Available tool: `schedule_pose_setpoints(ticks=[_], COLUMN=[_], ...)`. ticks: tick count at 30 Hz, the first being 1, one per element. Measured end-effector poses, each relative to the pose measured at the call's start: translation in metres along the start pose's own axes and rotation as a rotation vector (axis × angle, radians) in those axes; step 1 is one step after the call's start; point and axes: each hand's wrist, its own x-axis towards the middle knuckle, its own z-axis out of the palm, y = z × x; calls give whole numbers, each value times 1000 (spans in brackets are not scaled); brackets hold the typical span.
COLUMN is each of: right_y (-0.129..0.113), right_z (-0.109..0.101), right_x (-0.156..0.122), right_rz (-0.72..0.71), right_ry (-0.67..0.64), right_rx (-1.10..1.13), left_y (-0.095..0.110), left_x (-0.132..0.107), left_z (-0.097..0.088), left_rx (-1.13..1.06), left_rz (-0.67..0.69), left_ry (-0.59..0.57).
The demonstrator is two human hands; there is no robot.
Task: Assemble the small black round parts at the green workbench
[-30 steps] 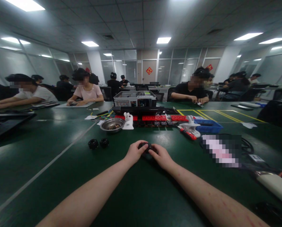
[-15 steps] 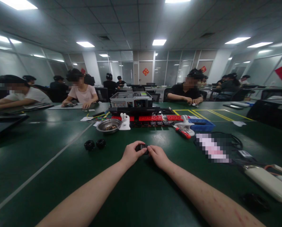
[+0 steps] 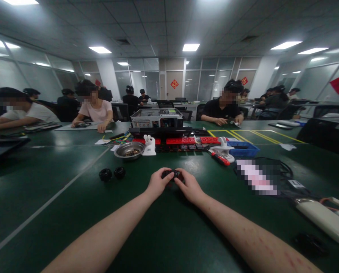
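Note:
My left hand [image 3: 157, 184] and my right hand [image 3: 189, 186] meet over the green table [image 3: 169, 231], closed around a small black part [image 3: 171, 174] between their thumbs and fingers. The fingers cover much of it, so its exact kind cannot be made out. To the left of my hands sit two round black ring-like pieces [image 3: 105, 174], side by side. Another dark piece [image 3: 310, 242] lies near my right forearm.
Beyond my hands stand a metal bowl [image 3: 129, 150] of small brass-coloured parts, a white stand [image 3: 149, 145], red strips [image 3: 183, 140], a red-handled screwdriver [image 3: 220, 159], a blue tray [image 3: 245, 149] and an open computer case [image 3: 156, 119]. Cables and a pale power bank [image 3: 324, 220] lie right. Co-workers sit opposite.
My right hand has turned and its fingers now reach further round the black part. The part itself shows a different side. The whole view has shifted slightly.

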Motion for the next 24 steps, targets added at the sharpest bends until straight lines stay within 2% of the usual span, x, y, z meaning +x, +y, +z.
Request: schedule_pose_setpoints(ticks=[4, 8, 12, 16, 20, 24], right_y=[4, 6, 2, -5, -8, -3], right_z=[1, 2, 0, -4, -4, -2], right_x=[0, 1, -1, -2, -3, -1], right_rz=[68, 48, 17, -90, -129, -24], right_ry=[-14, -39, -33, -29, -20, 20], right_rx=[7, -31, -30, -51, -87, -69], left_y=[8, 11, 3, -4, -2, 2], left_x=[-6, -9, -5, 1, 4, 1], left_z=[-2, -4, -3, -2, -3, -4], left_rx=[185, 254, 89, -126, -132, -35], left_rz=[137, 183, 72, -82, -71, -3], left_ry=[42, 47, -10, -50, -9, 35])
